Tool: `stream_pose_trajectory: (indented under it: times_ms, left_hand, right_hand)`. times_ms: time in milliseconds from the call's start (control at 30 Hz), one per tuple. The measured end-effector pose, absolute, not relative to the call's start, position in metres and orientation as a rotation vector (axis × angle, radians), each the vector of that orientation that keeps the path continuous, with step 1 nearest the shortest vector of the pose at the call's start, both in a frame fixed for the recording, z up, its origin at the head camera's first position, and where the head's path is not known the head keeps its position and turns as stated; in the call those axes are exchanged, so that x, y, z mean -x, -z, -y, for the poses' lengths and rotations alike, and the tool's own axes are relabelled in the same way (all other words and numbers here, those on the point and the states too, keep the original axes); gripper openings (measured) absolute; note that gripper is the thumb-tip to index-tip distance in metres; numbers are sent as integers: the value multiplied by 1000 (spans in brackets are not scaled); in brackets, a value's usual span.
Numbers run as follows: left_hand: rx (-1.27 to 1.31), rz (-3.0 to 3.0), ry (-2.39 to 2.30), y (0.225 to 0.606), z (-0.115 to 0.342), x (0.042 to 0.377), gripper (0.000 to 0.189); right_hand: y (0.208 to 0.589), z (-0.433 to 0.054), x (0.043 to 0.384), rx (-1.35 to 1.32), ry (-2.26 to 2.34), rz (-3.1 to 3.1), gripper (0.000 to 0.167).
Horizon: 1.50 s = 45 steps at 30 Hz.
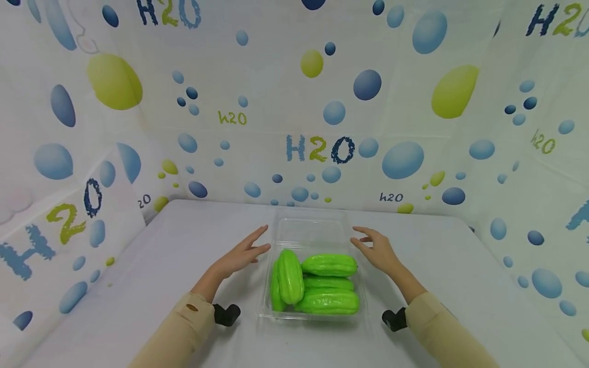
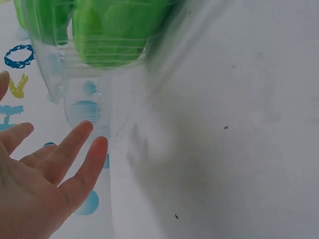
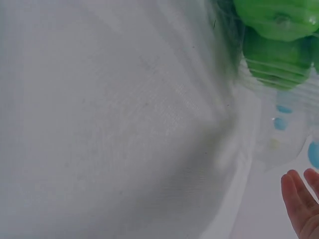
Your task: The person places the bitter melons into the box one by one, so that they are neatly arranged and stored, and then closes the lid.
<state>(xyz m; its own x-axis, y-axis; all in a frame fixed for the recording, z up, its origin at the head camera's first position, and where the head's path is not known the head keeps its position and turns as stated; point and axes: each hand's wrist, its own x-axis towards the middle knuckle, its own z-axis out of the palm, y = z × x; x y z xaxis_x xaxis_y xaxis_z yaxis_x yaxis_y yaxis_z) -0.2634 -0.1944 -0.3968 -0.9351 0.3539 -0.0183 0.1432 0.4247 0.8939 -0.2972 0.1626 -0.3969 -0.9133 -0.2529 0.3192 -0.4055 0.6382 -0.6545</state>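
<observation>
A clear plastic clamshell box (image 1: pixel 361 301) stands on the table with its lid (image 1: pixel 310 230) folded back away from me. Inside lie several glossy bright green, oblong, ridged vegetables or fruits (image 1: pixel 330 301); two at the left point away from me, while the others lie crosswise. To the box's left, my left hand (image 1: pixel 239 255) hovers near the lid with its fingers spread, holding nothing. My right hand (image 1: pixel 377 250) is held at the opposite side, fingers extended and loosely bent, apart from the box. Both wrist views show the green pieces (image 2: pixel 117 35) through the ribbed clear wall (image 3: pixel 276 82).
White cloth covers the table (image 1: pixel 207 220). Behind and at both sides rises a white curtain (image 1: pixel 276 76) printed with blue and green drops and H2O lettering. A black wrist mount (image 1: pixel 226 314) juts from the left sleeve, another mount (image 1: pixel 394 320) from the right.
</observation>
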Motion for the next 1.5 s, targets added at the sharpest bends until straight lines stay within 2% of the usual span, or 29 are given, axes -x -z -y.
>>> stream_pose_trajectory:
  times_ms: [500,900,1133,1500]
  left_hand:
    - [-179,-2191,-1785,411,189,295,57]
    - [-22,-2360,-1654,413,183,311,48]
    - [16,-2444,-1632,410,179,311,39]
    - [27,-2443,-1713,405,177,309,37]
  right_hand:
    - [412,-165,320,-385,-1216,2798,49]
    - [418,-163,327,-312,-1480,2798,47]
    - [417,-160,327,-293,-1624,2762,48]
    - [415,-158,324,-329,-1605,2674,47]
